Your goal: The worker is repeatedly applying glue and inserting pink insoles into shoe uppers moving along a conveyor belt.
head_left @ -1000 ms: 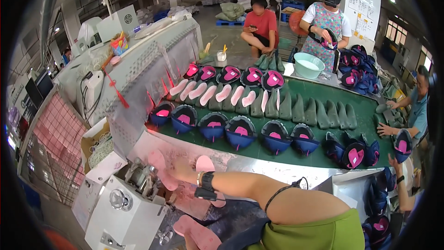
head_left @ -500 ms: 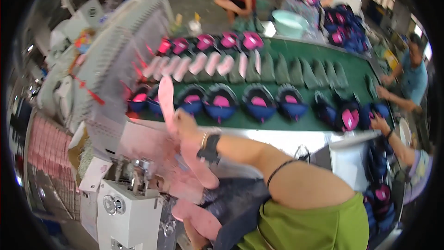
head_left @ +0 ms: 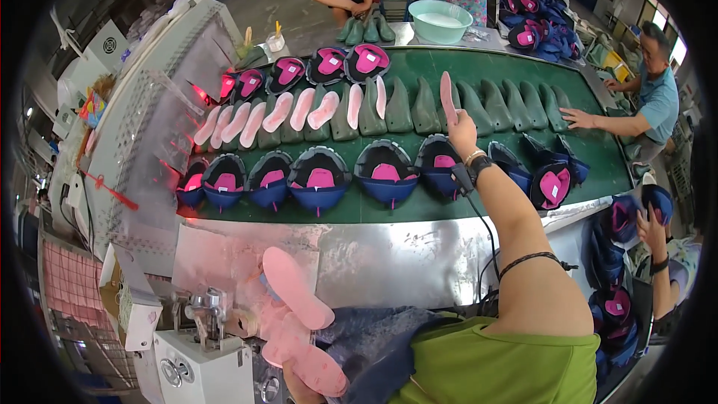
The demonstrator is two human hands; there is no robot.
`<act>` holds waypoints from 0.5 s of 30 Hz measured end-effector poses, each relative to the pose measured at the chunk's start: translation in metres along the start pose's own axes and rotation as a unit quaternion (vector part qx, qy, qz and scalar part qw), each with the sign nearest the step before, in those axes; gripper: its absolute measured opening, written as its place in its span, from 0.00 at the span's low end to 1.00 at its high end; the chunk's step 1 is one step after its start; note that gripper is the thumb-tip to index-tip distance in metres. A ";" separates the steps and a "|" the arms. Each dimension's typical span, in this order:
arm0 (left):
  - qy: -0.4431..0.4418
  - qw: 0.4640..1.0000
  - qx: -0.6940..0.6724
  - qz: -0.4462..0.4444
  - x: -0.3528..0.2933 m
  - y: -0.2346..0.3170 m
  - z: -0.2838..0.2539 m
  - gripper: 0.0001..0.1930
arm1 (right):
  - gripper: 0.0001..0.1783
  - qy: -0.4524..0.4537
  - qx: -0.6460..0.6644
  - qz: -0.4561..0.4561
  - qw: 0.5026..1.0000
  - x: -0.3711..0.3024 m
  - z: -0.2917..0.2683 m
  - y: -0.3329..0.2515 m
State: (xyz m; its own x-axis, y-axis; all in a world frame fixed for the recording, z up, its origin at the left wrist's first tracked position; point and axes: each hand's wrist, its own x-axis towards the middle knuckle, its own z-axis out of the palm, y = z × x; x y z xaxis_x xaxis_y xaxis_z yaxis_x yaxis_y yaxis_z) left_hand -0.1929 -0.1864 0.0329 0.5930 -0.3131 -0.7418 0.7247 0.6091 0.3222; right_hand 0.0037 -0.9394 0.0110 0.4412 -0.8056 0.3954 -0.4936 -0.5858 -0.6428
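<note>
My right hand [head_left: 462,132] reaches over the green belt, gripping a pink insole [head_left: 447,94] that stands nearly upright beside a row of green shoe lasts [head_left: 490,105]. Several lasts to its left carry pink insoles [head_left: 323,110]. At the lower edge, my left hand [head_left: 296,387] is mostly hidden behind a pink insole [head_left: 318,368] it grips. Just above lies another pink insole [head_left: 294,284], slanted over a pink-stained surface. Navy shoe uppers [head_left: 386,176] with bright pink linings line the belt's near side; more uppers [head_left: 327,66] stand at the far side.
A white machine with metal rollers [head_left: 206,359] is at lower left. A long grey machine [head_left: 161,82] with red light inside borders the belt's left end. Across the belt stands a pale green basin [head_left: 440,24]. Co-workers are beyond the belt and at right, one hand [head_left: 580,118] near the lasts.
My right hand has swung right and away from me with a pink insole, from near the left machine to the lasts. My left hand still holds its insole low. The view has shifted.
</note>
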 end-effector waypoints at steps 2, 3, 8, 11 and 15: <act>-0.003 0.999 -0.009 -0.042 0.000 0.001 -0.006 0.22 | 0.17 -0.023 -0.024 -0.011 0.999 0.007 0.015 0.008; 0.000 0.998 -0.006 -0.056 -0.001 0.002 -0.007 0.22 | 0.18 -0.039 -0.040 -0.009 0.998 0.009 0.022 0.005; -0.036 0.992 -0.030 -0.115 -0.012 0.009 0.012 0.23 | 0.21 -0.020 0.145 -0.071 0.987 -0.046 0.046 -0.094; -0.077 0.996 -0.029 -0.023 -0.012 0.003 0.040 0.23 | 0.11 -0.122 0.302 -0.229 0.917 -0.165 0.030 -0.185; 0.087 0.964 0.119 0.222 -0.018 -0.005 0.081 0.23 | 0.15 -0.469 0.332 -0.352 0.739 -0.344 -0.026 -0.268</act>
State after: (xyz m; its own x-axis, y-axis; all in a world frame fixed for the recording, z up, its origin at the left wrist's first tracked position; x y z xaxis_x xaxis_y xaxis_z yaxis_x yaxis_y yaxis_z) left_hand -0.1787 -0.2430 0.0920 0.8108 0.0787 -0.5801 0.4853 0.4638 0.7412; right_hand -0.0359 -0.5077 0.0641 0.8925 0.2758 0.3570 0.4449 -0.4066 -0.7980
